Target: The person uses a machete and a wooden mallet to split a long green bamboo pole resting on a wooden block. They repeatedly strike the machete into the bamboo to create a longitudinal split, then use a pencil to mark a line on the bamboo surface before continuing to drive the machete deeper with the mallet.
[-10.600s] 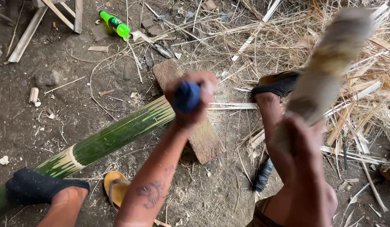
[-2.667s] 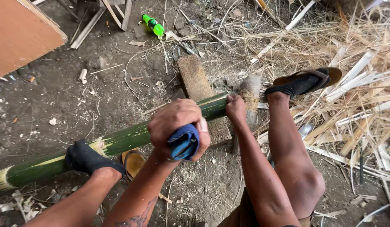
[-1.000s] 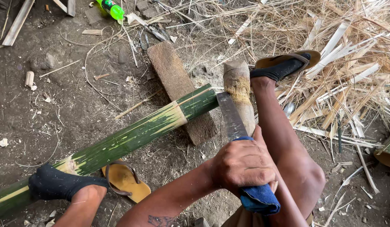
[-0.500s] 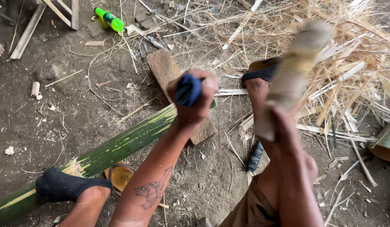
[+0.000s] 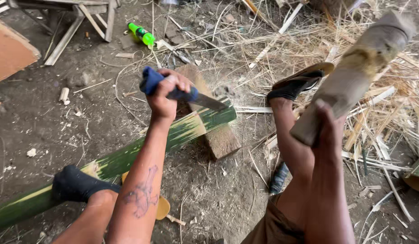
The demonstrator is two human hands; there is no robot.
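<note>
The green bamboo pole [image 5: 128, 156] runs from the lower left of the frame up to the centre, its cut end resting on a wooden block [image 5: 218, 135] and its lower part pinned under a foot in a dark sock [image 5: 76, 185]. The left hand [image 5: 166, 92] is wrapped tight round the blue-wrapped handle of a big knife [image 5: 205, 100], whose blade sits on the pole's end. The right hand [image 5: 329, 131] grips a thick wooden mallet [image 5: 354, 77], raised at the upper right.

To strike well, I judge the blade should stay square across the end and centred, the foot keeping the pole from rolling, and the mallet should land on the blade's back, clear of the knuckles.

Half a second ago the knife hand was lifted higher, with the blade hidden behind it; now the blade is laid down on the bamboo, while the mallet remains up.
</note>
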